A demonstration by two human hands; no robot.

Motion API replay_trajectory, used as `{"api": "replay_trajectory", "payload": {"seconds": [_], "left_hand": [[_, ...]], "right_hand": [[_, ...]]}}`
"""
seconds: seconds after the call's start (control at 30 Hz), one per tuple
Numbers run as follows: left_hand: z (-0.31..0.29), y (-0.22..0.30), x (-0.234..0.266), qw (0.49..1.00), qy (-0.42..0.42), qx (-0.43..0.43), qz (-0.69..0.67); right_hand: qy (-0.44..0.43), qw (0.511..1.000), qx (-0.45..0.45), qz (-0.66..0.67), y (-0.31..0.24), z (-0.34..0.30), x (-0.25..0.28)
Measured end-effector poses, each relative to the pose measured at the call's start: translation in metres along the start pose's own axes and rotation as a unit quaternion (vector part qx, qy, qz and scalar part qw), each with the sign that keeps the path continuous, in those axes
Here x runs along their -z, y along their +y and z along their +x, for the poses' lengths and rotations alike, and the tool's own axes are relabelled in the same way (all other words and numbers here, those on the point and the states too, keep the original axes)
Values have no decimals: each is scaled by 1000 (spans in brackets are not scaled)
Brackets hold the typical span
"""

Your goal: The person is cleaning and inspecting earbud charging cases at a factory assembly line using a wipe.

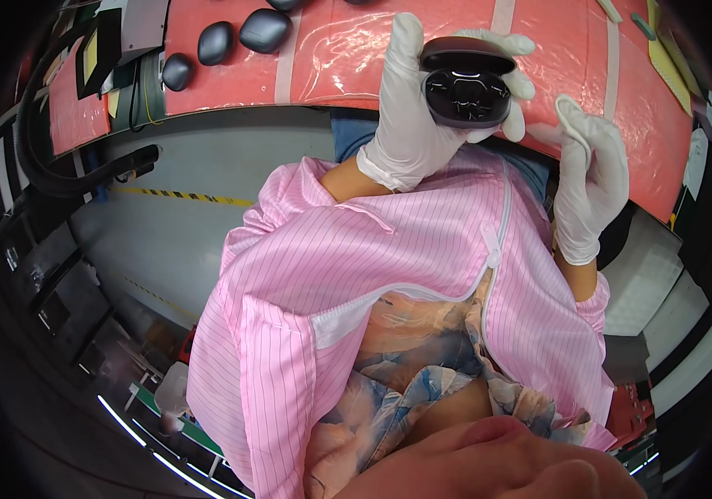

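Observation:
My left hand [406,112], in a white glove, is closed around a dark earbud charging case [467,96]. Its lid stands raised, and the glossy black inside with moulded hollows faces up. The thumb lies at the case's left side, while the other fingers come out from behind it on the right. Apart from the case, to its right, is my right hand [593,170], also gloved. Its fingers are bent, with the tips drawn together over the mat's near edge. Whether anything small sits between those tips cannot be made out.
Several dark, rounded closed cases [265,31] lie on the red, plastic-covered bench mat [339,54] at the far left. A black flexible hose [115,173] bends in at the left. Yellow sheets [670,66] lie at the right edge. Pink striped sleeves cover my arms.

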State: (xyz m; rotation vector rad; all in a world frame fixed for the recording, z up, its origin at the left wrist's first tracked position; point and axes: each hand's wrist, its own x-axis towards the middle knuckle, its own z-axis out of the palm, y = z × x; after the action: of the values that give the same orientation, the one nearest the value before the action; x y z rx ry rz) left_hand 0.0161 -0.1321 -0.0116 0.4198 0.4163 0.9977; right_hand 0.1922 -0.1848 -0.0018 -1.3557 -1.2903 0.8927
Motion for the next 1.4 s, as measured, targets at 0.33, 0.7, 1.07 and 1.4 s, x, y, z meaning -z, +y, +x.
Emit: {"api": "replay_trajectory", "payload": {"seconds": [0.33,0.7,1.07,1.4], "left_hand": [[-6,-1,1,982,-19,-96,160],[-3,-6,3,994,-2,-42,104],[-9,-4,11,978,23,-81,192],[-8,-3,8,987,-7,-55,153]], "right_hand": [[-200,944,186,-186,-43,17,-11],[-76,960,194,-189,-33,8,-16],[-181,884,200,-381,-45,19,-14],[-75,977,82,-183,-20,11,5]]}}
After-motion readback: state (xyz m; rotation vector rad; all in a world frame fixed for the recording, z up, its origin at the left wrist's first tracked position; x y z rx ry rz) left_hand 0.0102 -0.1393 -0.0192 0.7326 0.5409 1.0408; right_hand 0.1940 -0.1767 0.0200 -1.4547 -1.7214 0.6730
